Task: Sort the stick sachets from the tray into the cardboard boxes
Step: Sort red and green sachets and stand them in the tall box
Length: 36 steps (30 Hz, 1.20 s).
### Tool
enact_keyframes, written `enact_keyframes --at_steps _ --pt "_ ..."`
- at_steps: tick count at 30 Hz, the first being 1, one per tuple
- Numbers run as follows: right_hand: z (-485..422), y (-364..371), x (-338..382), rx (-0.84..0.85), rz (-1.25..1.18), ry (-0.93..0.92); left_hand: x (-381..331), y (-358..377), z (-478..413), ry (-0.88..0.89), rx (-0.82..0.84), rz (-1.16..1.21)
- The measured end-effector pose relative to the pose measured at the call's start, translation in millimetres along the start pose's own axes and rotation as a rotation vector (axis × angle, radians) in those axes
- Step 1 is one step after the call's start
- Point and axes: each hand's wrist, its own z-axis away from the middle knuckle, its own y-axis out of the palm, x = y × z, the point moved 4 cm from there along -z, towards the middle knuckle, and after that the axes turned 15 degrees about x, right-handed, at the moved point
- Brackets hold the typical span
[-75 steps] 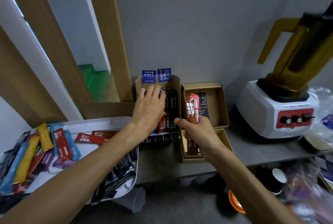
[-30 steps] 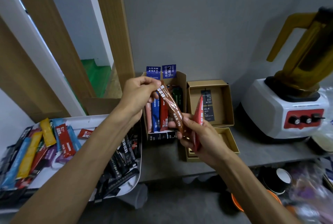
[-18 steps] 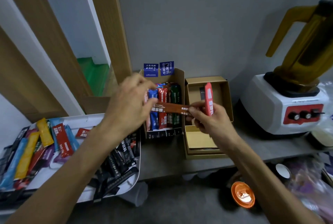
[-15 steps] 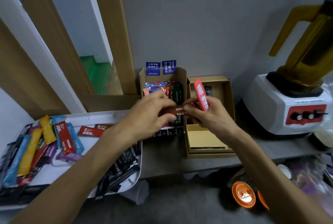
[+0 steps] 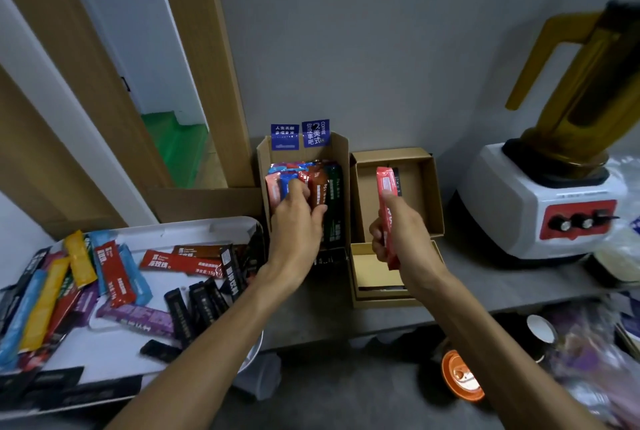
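Fingers (image 5: 300, 191) of L hand (image 5: 296, 225) pinch brown sachet (image 5: 318, 187) in box (image 5: 341, 152); R hand (image 5: 403, 232) grips red sachet (image 5: 384, 183), upright.

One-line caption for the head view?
Left hand pinches a brown sachet in the tall box; right hand grips a red sachet.

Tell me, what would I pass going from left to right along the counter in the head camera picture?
Tray of loose sachets → tall box with sachets standing in it → flat open box → blender.
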Motion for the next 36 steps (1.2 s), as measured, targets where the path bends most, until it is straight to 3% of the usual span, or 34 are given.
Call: enact_keyframes --at_steps 5,10,14,17,19,23,29,30,34,36 --pt "5 -4 -1 -0.049 -0.021 -0.012 4 7 7 0.159 -0.006 -0.216" --pt "4 -4 0 -0.019 -0.111 -0.083 6 5 7 0.183 0.033 -0.374" --pt "4 -8 4 -0.052 -0.100 -0.143 -1 -9 17 0.131 0.060 -0.057" --pt "2 -7 4 0.005 -0.225 -0.146 -13 -8 36 0.096 0.287 0.302" --pt "2 -4 5 0.055 -0.247 -0.147 -19 -2 49 0.085 0.392 0.413" --pt "6 5 2 0.161 -0.245 -0.156 -17 -2 59 0.091 0.236 0.522" --pt "11 11 4 0.184 -0.168 -0.112 -10 -18 68 0.237 -0.053 0.203" --pt "11 10 3 0.157 -0.137 -0.105 -8 -18 69 0.228 -0.055 0.224" --pt "13 12 2 0.135 -0.195 -0.115 -5 -16 71 0.042 0.045 0.666" --pt "14 13 2 0.159 -0.227 -0.119 -4 -17 71 0.028 0.032 0.728"
